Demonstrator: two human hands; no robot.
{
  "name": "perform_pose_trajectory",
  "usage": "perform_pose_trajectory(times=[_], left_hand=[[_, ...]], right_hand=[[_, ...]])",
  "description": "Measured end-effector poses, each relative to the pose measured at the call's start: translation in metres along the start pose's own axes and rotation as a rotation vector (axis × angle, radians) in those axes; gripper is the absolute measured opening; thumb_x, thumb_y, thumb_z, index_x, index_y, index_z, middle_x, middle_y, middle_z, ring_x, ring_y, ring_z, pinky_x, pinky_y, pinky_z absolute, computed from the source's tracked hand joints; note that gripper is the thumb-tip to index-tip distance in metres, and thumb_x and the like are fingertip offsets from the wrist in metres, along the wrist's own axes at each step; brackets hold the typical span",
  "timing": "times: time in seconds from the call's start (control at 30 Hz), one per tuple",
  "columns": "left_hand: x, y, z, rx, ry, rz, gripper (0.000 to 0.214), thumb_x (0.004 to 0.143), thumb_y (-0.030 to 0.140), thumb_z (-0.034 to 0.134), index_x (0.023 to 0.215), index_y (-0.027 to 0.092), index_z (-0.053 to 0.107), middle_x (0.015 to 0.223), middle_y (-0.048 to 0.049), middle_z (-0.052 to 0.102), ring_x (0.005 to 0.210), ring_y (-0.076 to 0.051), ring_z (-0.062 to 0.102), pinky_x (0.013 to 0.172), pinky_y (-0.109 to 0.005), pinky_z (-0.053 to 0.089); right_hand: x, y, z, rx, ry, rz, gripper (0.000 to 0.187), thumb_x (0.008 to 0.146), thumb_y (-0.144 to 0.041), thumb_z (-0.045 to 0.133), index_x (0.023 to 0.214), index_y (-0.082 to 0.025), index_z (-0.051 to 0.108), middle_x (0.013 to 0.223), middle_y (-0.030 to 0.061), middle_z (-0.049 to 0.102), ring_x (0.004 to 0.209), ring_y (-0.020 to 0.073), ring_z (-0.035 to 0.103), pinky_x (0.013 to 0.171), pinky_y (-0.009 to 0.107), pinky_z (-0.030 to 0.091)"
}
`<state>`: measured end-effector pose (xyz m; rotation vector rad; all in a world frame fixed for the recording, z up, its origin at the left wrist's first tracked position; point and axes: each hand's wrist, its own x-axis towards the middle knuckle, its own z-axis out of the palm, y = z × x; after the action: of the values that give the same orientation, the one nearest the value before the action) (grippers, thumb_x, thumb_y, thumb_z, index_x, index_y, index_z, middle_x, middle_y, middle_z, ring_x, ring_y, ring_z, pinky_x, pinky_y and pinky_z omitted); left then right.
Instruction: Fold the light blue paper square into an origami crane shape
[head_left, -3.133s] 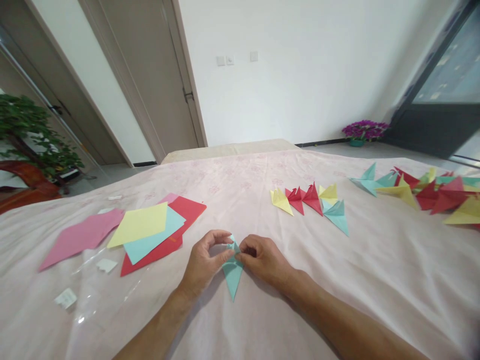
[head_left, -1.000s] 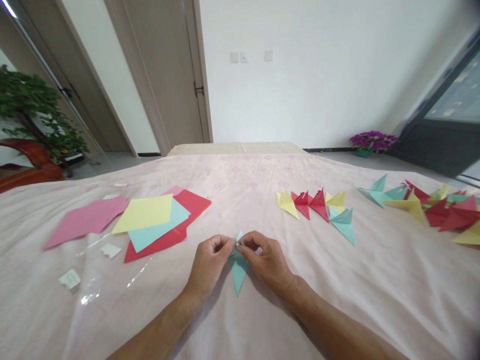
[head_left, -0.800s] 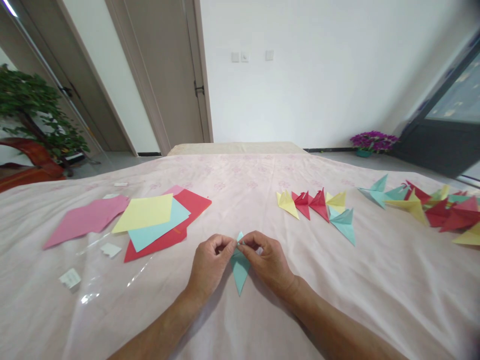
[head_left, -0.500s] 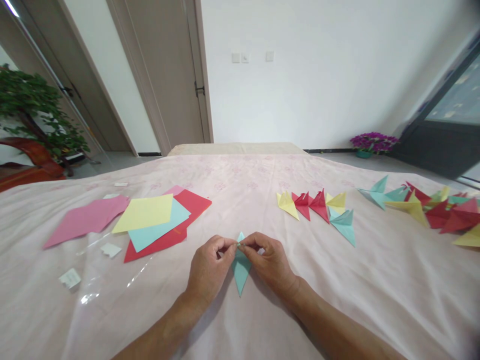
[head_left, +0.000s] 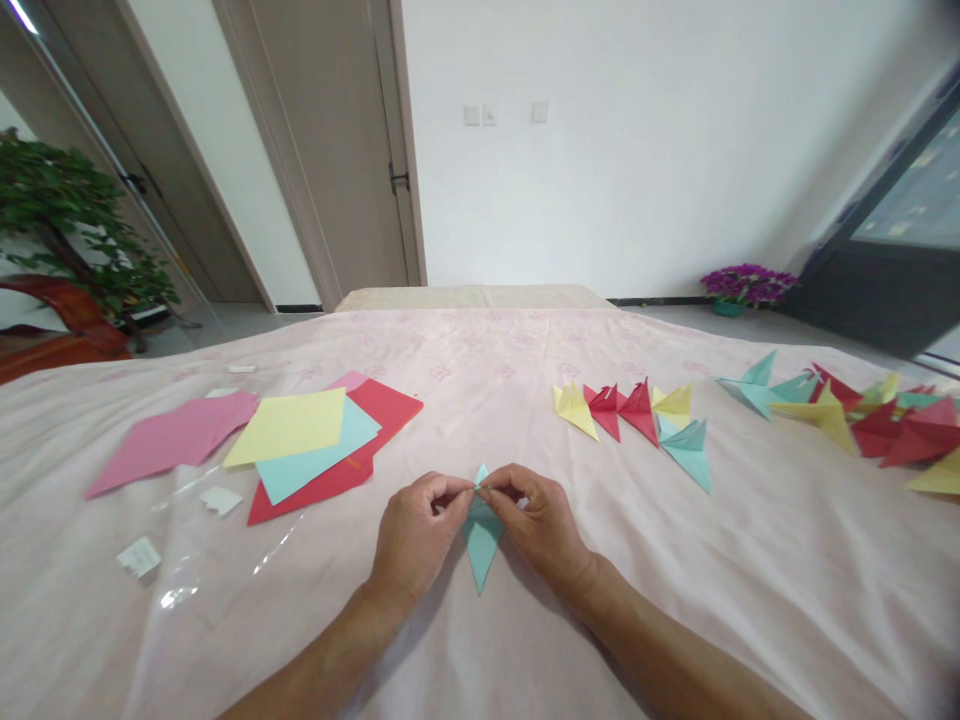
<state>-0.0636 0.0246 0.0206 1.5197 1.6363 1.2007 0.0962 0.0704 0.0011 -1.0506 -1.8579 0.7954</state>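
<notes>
A half-folded teal paper piece (head_left: 480, 545) lies on the pink cloth (head_left: 487, 400), its long point aimed toward me. My left hand (head_left: 416, 535) pinches its upper left part, fingers closed. From the other side my right hand (head_left: 536, 525) pinches the upper right part, and the fingertips of both hands nearly meet over the paper's top. Only a small tip of the teal paper shows above the fingers.
Flat sheets lie to the left: pink (head_left: 176, 435), yellow (head_left: 289, 425), teal and red (head_left: 375, 410). A row of folded paper figures (head_left: 637, 410) sits right of centre, and a larger heap (head_left: 862, 410) at far right. Paper scraps (head_left: 139, 555) and clear wrap lie near left.
Since three seconds ago my hands have closed in on the paper's top and the view has shifted slightly. Over the last second the hands barely move.
</notes>
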Motion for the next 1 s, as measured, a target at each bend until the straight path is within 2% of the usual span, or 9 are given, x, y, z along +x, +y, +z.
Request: perform_pose_trajectory(times=[0.2,0.33,0.67,0.8,0.9,1.0], left_hand=[[-0.0002,0.003,-0.0007,0.107,0.046,0.013,0.016,0.084,0.034,0.064,0.083,0.024,0.076,0.081,-0.0021,0.075,0.07,-0.019,0.067,0.065,-0.029,0.047],[0.0009,0.0049,-0.0011,0.229,0.089,0.053,0.013,0.083,0.029,0.064,0.076,0.024,0.074,0.077,-0.0003,0.073,0.068,-0.017,0.066,0.063,-0.028,0.045],[-0.0066,0.0055,0.0006,0.54,0.191,0.453,0.011,0.085,0.018,0.061,0.079,0.021,0.07,0.077,0.0002,0.07,0.075,-0.017,0.066,0.07,-0.029,0.045],[-0.0077,0.0042,0.0016,0.651,0.222,0.547,0.013,0.084,0.014,0.061,0.075,0.02,0.069,0.073,-0.0007,0.069,0.071,-0.019,0.064,0.068,-0.031,0.043],[-0.0069,0.0035,0.0021,0.597,0.208,0.551,0.014,0.084,0.013,0.06,0.074,0.019,0.068,0.072,-0.0016,0.068,0.07,-0.019,0.063,0.069,-0.031,0.044],[-0.0044,0.0028,0.0028,0.403,0.167,0.449,0.014,0.086,0.016,0.059,0.077,0.019,0.069,0.076,-0.0014,0.068,0.074,-0.017,0.064,0.071,-0.029,0.046]], right_hand=[[-0.0009,-0.0028,-0.0009,-0.029,-0.009,-0.041,0.011,0.085,-0.018,0.061,0.081,-0.021,0.071,0.076,-0.0002,0.071,0.068,0.0137,0.062,0.065,0.023,0.045],[-0.0026,-0.0048,-0.0007,-0.071,0.0,-0.083,0.012,0.085,-0.016,0.06,0.081,-0.021,0.071,0.077,0.0005,0.071,0.069,0.0142,0.063,0.066,0.023,0.045],[-0.004,-0.0055,-0.0026,-0.131,0.029,-0.206,0.013,0.086,-0.014,0.06,0.083,-0.021,0.071,0.075,0.0009,0.07,0.069,0.014,0.065,0.065,0.022,0.045],[-0.0048,-0.0072,-0.0034,-0.156,0.01,-0.208,0.014,0.084,-0.013,0.061,0.081,-0.02,0.072,0.075,0.0009,0.071,0.067,0.014,0.065,0.064,0.022,0.044],[-0.0045,-0.007,-0.0026,-0.142,0.008,-0.194,0.014,0.083,-0.012,0.061,0.08,-0.02,0.072,0.075,0.0007,0.072,0.067,0.0141,0.066,0.064,0.023,0.044],[-0.0024,-0.0038,-0.0005,-0.073,0.036,-0.134,0.014,0.084,-0.014,0.061,0.08,-0.02,0.073,0.075,0.0007,0.073,0.069,0.0144,0.066,0.065,0.023,0.046]])
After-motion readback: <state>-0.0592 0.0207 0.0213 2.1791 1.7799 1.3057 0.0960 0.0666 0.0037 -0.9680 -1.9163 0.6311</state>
